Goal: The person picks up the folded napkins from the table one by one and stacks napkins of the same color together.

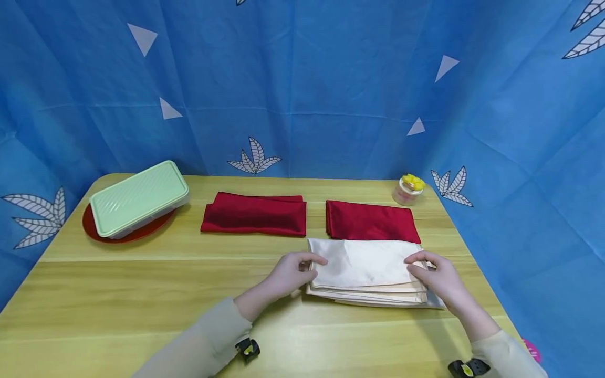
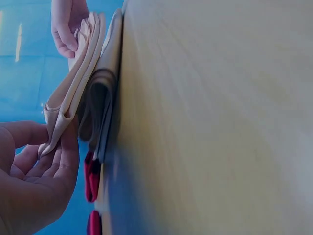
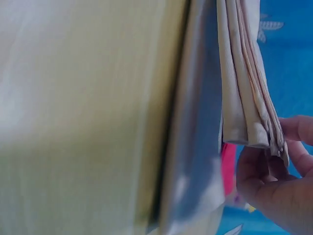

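Note:
A folded white satiny cloth (image 1: 366,264) is stretched between both hands at the right of the table. My left hand (image 1: 287,274) pinches its left edge between thumb and fingers, and my right hand (image 1: 443,281) pinches the right edge. In the left wrist view the layers of this cloth (image 2: 73,88) hang from the fingers, raised off the table. Beneath it lies another folded pale cloth (image 2: 111,58), whose greyish right part (image 3: 198,171) shows in the right wrist view. One folded red cloth (image 1: 373,220) sits just behind the white one.
A second folded red cloth (image 1: 257,215) lies left of the first. At the back left, a box with a light green lid (image 1: 139,199) rests tilted on a red plate (image 1: 90,231). A small jar with a yellow top (image 1: 407,191) stands at the back right.

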Demonstrator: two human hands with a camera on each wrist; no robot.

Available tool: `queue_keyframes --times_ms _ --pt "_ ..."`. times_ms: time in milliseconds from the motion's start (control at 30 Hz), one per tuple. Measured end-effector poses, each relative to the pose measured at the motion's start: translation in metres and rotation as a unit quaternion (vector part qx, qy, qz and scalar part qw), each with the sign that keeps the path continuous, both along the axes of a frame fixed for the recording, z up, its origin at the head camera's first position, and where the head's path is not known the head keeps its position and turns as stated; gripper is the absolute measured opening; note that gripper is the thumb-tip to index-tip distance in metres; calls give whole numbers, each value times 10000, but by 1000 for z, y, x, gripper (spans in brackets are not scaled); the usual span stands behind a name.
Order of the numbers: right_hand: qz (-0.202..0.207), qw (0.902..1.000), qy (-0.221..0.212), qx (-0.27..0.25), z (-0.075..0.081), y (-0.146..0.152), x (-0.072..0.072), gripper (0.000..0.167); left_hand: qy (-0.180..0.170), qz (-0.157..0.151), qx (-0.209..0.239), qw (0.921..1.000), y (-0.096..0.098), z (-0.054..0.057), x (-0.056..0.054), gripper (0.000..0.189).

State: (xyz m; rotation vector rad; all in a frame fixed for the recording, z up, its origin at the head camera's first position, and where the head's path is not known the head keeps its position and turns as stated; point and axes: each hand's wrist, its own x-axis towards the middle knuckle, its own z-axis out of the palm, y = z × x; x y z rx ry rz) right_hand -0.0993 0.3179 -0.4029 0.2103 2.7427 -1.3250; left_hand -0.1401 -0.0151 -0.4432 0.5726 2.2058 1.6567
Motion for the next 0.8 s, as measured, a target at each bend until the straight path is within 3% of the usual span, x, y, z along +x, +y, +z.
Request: queue_keyframes --times_ms 167,333,533,800 --pt "-243 9996 -138 108 -6 11 3 29 -137 -76 18 9999 16 -6 -2 29" --pt "-164 9976 139 660 -12 18 5 24 -173 -126 -48 9998 25 -10 -2 24" --pt "-93 9928 340 1148 -17 21 3 20 -373 -126 16 9992 29 -12 -2 19" --pt "-61 9925 195 1204 -26 25 3 23 -386 -199 -55 9990 28 -15 -1 16"
